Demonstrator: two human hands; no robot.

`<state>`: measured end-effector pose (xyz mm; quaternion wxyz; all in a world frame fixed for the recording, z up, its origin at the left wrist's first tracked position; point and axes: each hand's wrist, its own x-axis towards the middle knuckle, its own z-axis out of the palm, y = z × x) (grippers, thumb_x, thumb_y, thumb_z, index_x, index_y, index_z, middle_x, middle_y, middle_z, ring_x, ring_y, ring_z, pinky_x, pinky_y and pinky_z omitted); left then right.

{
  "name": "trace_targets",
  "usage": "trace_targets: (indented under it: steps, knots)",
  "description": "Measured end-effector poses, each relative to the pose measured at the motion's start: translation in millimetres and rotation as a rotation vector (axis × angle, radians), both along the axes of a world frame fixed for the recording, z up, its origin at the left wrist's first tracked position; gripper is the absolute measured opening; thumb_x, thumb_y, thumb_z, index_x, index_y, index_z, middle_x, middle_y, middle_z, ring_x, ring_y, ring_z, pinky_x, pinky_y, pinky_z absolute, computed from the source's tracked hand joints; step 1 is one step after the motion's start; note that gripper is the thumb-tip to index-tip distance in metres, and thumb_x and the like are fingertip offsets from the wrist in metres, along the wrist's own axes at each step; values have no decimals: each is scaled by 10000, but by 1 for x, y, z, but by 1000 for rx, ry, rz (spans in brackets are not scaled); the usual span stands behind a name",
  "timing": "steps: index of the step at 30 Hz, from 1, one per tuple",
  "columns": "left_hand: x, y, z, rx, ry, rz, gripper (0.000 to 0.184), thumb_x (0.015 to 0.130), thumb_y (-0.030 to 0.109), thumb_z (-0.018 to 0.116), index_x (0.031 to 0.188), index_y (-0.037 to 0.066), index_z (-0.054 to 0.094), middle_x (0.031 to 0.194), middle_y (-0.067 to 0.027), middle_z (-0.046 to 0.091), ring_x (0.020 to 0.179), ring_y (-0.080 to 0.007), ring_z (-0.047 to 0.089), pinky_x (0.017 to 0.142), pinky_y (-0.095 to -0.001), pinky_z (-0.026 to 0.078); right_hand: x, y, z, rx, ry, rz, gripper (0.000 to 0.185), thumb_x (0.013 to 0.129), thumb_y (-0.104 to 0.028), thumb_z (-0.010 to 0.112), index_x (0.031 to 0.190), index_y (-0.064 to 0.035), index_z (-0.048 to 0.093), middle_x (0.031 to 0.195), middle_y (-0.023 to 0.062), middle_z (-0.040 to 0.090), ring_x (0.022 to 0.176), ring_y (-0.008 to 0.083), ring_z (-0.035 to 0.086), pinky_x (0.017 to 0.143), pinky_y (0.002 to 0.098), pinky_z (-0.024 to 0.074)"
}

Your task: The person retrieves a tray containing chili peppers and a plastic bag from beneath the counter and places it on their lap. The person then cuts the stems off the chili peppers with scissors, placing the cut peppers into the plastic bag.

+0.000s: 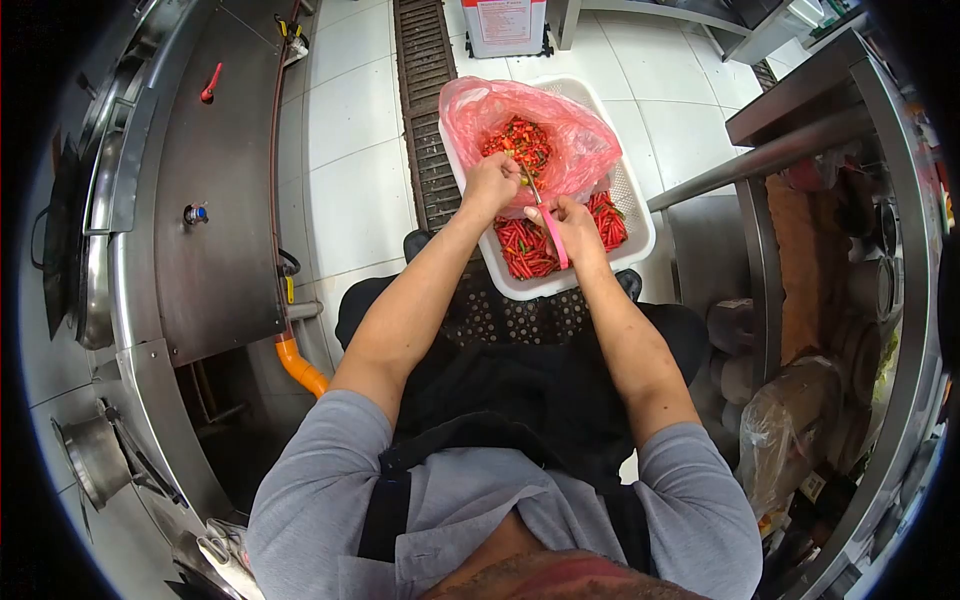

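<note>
My right hand (572, 228) grips a pair of scissors with pink handles (552, 236), the blades pointing up and left over a pink plastic bag (580, 135). Close to the blade tips, the fingers of my left hand (491, 184) are pinched together; what they hold is too small to make out for certain. Inside the open bag lies a heap of cut red chili pieces (522, 140). Whole red chilies (525, 250) with some green stems fill the near end of the white plastic basket (640, 215), which also carries the bag.
A metal floor drain (425, 110) runs along the basket's left side. Steel kitchen equipment (225, 180) stands at left, with an orange pipe (300, 366) below. A steel shelf rack (760, 250) holds wrapped goods at right. A white container (505, 25) sits beyond the basket.
</note>
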<state>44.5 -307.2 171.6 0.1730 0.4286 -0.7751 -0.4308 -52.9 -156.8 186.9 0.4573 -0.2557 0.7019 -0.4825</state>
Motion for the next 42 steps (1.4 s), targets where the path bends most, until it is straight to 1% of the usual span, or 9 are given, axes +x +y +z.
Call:
trace_targets:
  steps: [4, 9, 11, 15, 23, 27, 31, 33, 42]
  knots:
    - [2, -12, 10, -477, 157, -51, 234, 771, 19, 605, 996, 29, 666, 961, -148, 669, 832, -291, 669, 760, -351, 533, -2, 6, 5, -25, 42, -91, 421, 773, -346, 790, 918, 15, 630, 640, 42, 590, 439, 116, 542, 400, 268, 411]
    - [7, 2, 37, -498, 265, -103, 198, 773, 29, 586, 946, 22, 681, 956, -179, 659, 924, -340, 631, 817, -398, 502, -33, 19, 19, -131, 139, -197, 418, 798, -327, 775, 975, 18, 618, 685, 43, 614, 480, 105, 550, 441, 240, 421]
    - [7, 19, 48, -212, 89, -274, 157, 791, 81, 592, 905, 49, 696, 908, -192, 673, 872, -355, 650, 778, -420, 518, -39, 26, 33, -160, 119, -248, 425, 800, -322, 774, 994, 20, 614, 700, 44, 618, 495, 104, 552, 455, 237, 428]
    - [2, 53, -3, -259, -330, -710, 246, 816, 259, 628, 943, 55, 679, 874, -197, 680, 850, -354, 666, 765, -439, 533, -46, 41, 31, -158, 99, -314, 443, 801, -317, 773, 1036, 21, 609, 731, 42, 623, 535, 104, 562, 486, 230, 438]
    - [-3, 98, -33, -218, -602, -552, 311, 808, 291, 613, 946, 22, 688, 968, -202, 682, 923, -354, 668, 810, -463, 537, -42, 48, 32, -136, 147, -248, 467, 788, -344, 780, 1048, 9, 620, 690, 23, 596, 536, 100, 573, 457, 248, 417]
    - [-3, 90, -36, -116, -710, -628, 230, 706, 167, 657, 882, 34, 721, 962, -186, 686, 915, -317, 674, 776, -454, 550, -48, 44, 2, -61, 275, -241, 409, 768, -314, 797, 1013, -14, 664, 848, 76, 660, 862, 162, 600, 797, 313, 478]
    - [1, 95, -42, -107, -595, -636, 314, 714, 157, 646, 983, -2, 680, 1069, -207, 655, 1006, -338, 643, 835, -463, 532, -42, 37, 16, -154, 149, -163, 288, 812, -236, 768, 953, -33, 619, 668, 3, 570, 508, 76, 516, 444, 239, 405]
    - [7, 104, -45, -194, -481, -546, 472, 774, 338, 656, 1104, 3, 615, 1051, -213, 645, 992, -365, 637, 819, -470, 532, -39, 36, 5, -271, 167, -161, 294, 812, -232, 769, 948, -31, 603, 655, 0, 556, 493, 78, 519, 429, 234, 397]
    - [13, 103, -27, -250, -598, -717, 313, 834, 150, 558, 1131, 64, 609, 998, -183, 674, 975, -334, 656, 816, -444, 523, -37, 41, 1, -225, 130, -165, 308, 824, -238, 759, 963, -19, 593, 651, 5, 559, 452, 82, 510, 401, 233, 378]
